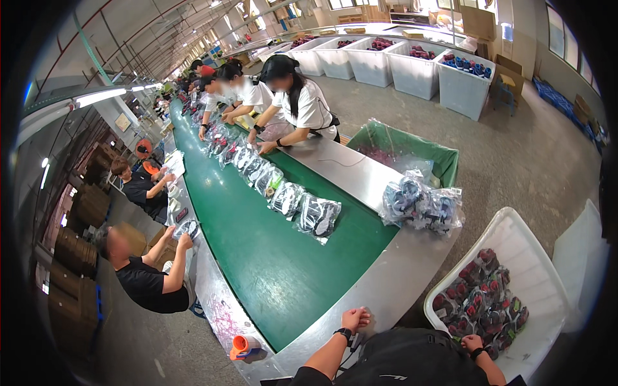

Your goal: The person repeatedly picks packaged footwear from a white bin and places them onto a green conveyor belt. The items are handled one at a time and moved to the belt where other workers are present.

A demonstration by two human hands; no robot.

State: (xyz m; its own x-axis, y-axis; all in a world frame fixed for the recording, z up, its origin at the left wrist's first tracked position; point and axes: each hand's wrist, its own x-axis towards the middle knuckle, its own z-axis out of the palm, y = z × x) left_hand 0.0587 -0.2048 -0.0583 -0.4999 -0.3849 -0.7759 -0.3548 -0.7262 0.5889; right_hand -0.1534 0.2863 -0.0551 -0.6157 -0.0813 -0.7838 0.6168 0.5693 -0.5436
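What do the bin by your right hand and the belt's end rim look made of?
The white bin looks like moulded plastic: smooth, slightly glossy, rounded rim. The rim under the left hand looks like bare sheet metal, grey with a dull sheen. The right hand reaches into the bin.

Green conveyor belt (270,257), seemingly bagged shoes (317,216), orange cup (240,347).

A row of clear plastic bags of dark shoes (283,186) runs diagonally down the green belt at centre. A heap of similar bags (421,204) sits right of centre. Bagged dark-red shoes (479,293) fill the white bin at lower right. Brown cardboard boxes (479,20) stand top right.
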